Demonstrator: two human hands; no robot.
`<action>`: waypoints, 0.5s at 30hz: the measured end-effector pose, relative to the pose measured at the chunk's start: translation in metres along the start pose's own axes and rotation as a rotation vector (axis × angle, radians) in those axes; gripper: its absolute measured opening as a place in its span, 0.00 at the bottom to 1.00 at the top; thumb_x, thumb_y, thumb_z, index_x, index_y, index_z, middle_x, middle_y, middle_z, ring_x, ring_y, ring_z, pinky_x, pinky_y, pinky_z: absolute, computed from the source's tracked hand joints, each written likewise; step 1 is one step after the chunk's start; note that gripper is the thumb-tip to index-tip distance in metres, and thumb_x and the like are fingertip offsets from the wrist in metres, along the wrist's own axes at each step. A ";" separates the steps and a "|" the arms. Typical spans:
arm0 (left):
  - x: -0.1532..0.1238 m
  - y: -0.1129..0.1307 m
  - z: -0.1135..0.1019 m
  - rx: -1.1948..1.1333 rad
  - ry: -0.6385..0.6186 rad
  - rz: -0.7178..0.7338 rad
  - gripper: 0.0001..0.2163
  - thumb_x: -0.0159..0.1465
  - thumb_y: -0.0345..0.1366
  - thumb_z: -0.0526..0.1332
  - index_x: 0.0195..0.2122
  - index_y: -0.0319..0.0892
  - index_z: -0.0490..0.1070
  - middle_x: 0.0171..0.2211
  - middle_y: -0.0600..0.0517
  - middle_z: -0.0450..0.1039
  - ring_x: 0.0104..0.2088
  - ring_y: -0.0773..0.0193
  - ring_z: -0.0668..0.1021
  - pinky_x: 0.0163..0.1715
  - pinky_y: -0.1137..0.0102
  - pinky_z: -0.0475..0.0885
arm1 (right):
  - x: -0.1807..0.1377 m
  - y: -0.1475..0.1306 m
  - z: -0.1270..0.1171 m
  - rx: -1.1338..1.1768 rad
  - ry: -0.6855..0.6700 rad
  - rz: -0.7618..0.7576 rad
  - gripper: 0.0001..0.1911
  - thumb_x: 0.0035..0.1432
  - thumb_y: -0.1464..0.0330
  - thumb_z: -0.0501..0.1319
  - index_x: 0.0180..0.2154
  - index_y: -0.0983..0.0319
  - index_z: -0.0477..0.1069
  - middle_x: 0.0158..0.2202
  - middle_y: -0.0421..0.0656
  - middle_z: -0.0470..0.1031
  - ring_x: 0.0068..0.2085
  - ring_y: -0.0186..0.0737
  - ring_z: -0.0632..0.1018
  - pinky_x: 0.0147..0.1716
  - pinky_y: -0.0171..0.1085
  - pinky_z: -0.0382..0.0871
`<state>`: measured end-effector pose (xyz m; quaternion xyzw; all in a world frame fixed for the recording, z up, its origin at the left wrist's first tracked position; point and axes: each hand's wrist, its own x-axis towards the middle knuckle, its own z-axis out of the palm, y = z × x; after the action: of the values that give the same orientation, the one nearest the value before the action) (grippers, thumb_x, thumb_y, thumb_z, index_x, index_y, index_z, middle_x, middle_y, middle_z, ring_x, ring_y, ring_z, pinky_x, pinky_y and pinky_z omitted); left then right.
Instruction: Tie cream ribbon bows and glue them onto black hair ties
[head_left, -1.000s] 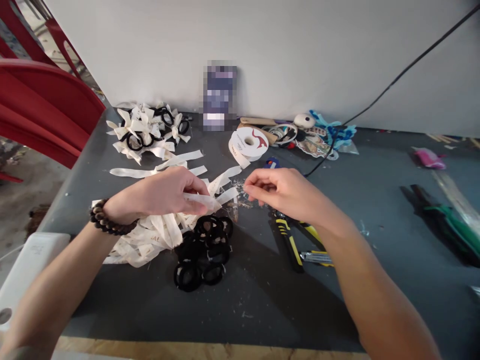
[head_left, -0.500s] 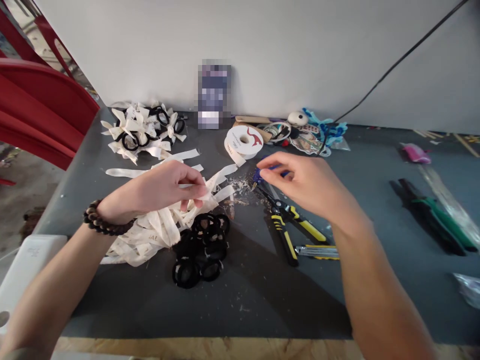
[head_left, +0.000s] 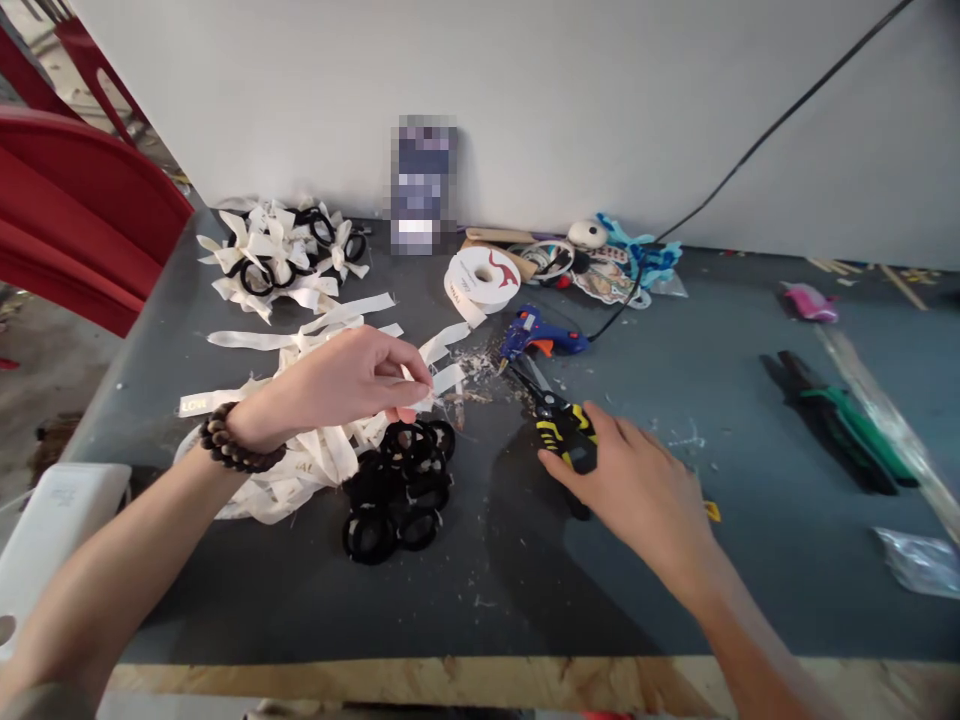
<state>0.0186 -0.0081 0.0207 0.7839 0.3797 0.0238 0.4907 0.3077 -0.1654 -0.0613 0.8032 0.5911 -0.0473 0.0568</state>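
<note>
My left hand [head_left: 341,380], a bead bracelet on its wrist, pinches a short cream ribbon piece [head_left: 424,398] above a heap of cream ribbon strips [head_left: 300,470]. A pile of black hair ties [head_left: 401,490] lies just right of the heap. My right hand [head_left: 637,485] lies over the handles of black-and-yellow scissors [head_left: 555,420], fingers curled around them. The scissor blades point toward a blue glue gun [head_left: 536,335].
Finished ribbon bows on black ties [head_left: 274,255] sit at the back left. A ribbon spool [head_left: 482,277] and craft clutter [head_left: 607,265] line the wall. Green-handled pliers [head_left: 840,415] lie right, a red chair [head_left: 82,215] stands left, a white box [head_left: 52,530] lies at the table corner.
My right hand dropped from beside the ribbon piece down and right onto the scissors. The glue gun it hid now shows. My left hand stays put with the ribbon.
</note>
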 end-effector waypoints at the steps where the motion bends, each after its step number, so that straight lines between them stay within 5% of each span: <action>1: 0.000 -0.001 0.000 -0.033 -0.006 0.001 0.09 0.67 0.40 0.63 0.39 0.43 0.81 0.30 0.52 0.82 0.29 0.67 0.81 0.25 0.76 0.66 | 0.003 0.001 -0.006 0.019 -0.010 0.009 0.34 0.65 0.50 0.58 0.63 0.66 0.68 0.55 0.62 0.80 0.54 0.71 0.80 0.44 0.57 0.77; 8: -0.003 -0.007 -0.005 -0.104 -0.041 -0.010 0.13 0.66 0.44 0.66 0.48 0.44 0.76 0.32 0.54 0.84 0.32 0.65 0.84 0.29 0.76 0.72 | -0.008 0.024 -0.035 0.486 -0.115 0.189 0.32 0.57 0.44 0.62 0.53 0.57 0.77 0.49 0.51 0.84 0.49 0.66 0.83 0.50 0.58 0.73; 12: -0.004 -0.002 -0.007 -0.011 -0.012 -0.052 0.08 0.66 0.42 0.65 0.38 0.42 0.75 0.30 0.54 0.84 0.30 0.66 0.83 0.28 0.75 0.69 | -0.042 0.016 -0.016 1.210 -0.161 0.252 0.34 0.57 0.44 0.64 0.57 0.57 0.77 0.55 0.53 0.81 0.52 0.61 0.82 0.49 0.52 0.77; 15: -0.003 -0.001 -0.007 0.001 -0.025 -0.042 0.09 0.65 0.41 0.64 0.35 0.41 0.78 0.29 0.53 0.83 0.30 0.65 0.82 0.28 0.75 0.67 | -0.064 -0.011 0.006 1.732 -0.500 0.050 0.44 0.51 0.37 0.63 0.59 0.59 0.77 0.52 0.56 0.81 0.46 0.61 0.83 0.42 0.54 0.79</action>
<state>0.0129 -0.0043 0.0241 0.7761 0.3901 0.0034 0.4955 0.2787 -0.2231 -0.0581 0.5437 0.3012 -0.6479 -0.4403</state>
